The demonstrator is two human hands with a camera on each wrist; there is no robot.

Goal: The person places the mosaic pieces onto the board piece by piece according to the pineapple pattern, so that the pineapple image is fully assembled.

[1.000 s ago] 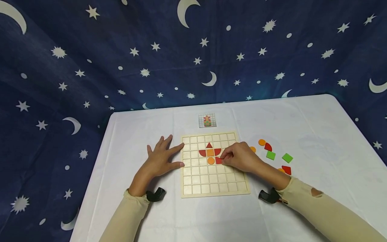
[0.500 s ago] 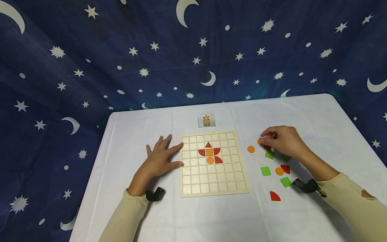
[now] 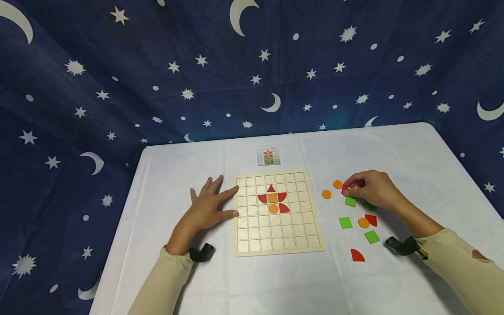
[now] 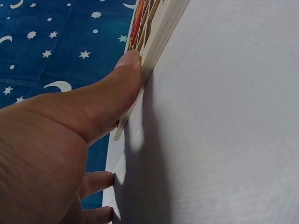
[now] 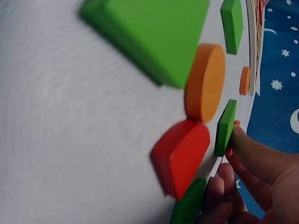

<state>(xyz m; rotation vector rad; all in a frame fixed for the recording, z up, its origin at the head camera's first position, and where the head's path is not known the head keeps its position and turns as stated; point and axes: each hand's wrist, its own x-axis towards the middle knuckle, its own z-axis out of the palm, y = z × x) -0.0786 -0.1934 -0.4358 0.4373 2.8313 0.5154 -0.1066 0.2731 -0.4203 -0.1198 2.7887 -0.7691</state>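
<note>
My left hand (image 3: 208, 208) lies spread at the left edge of the wooden grid board (image 3: 279, 247), its thumb and a finger touching the edge; the left wrist view shows the thumb (image 4: 107, 100) against the rim. On the board sit a red triangle (image 3: 271, 188), an orange square (image 3: 272, 198) between two red quarter circles, an orange disc (image 3: 273, 208) and another red quarter circle (image 3: 284, 208). Right of the board, my right hand (image 3: 374, 188) pinches a red quarter-circle tile (image 3: 344, 190) between thumb and fingers. In the right wrist view, a green tile (image 5: 225, 128) partly hides it.
A small pattern card (image 3: 268, 156) lies behind the board. Around my right hand are orange discs (image 3: 326, 194), green square tiles (image 3: 345, 222), a red tile (image 3: 371, 220) and a red quarter circle (image 3: 357, 255). A starry dark blue cloth (image 3: 220, 78) hangs behind the table.
My right hand has left the red quarter circle on the board, moved right to the loose tiles, then shifted from near an orange disc to a red tile. The left hand stays put.
</note>
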